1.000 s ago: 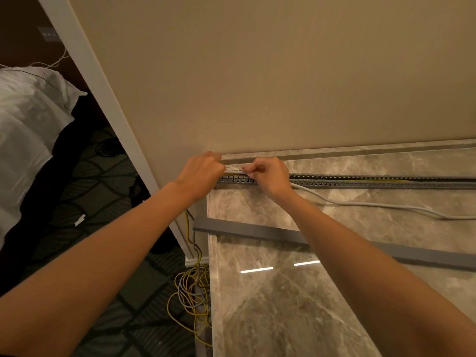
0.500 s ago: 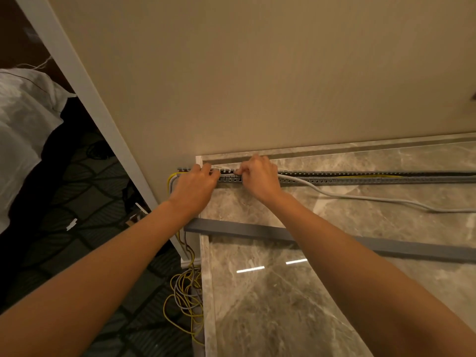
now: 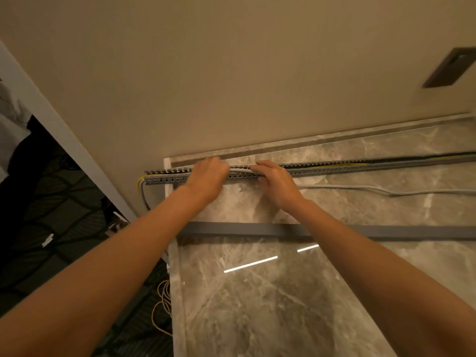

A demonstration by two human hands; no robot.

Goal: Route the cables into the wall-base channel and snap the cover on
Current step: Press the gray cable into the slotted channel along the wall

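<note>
A grey slotted channel (image 3: 334,169) runs along the wall base on the marble floor, holding yellow and black cables. A white-grey cable (image 3: 386,189) lies partly in the channel between my hands and partly loose on the floor to the right. My left hand (image 3: 207,180) and my right hand (image 3: 275,181) rest on the channel near its left end, fingers curled over it and pressing the white-grey cable down. The fingertips are hidden by the channel's edge. The flat grey cover strip (image 3: 386,231) lies loose on the floor, nearer me, under my forearms.
Yellow cable (image 3: 161,305) lies coiled on the dark patterned carpet at the marble's left edge. A white door frame (image 3: 64,140) slants down the left. A dark wall plate (image 3: 450,68) sits upper right. White bedding (image 3: 10,119) shows at far left.
Both hands have shifted right along the channel, and the channel's left end with the cables curving out is now exposed. The view has swung rightward.
</note>
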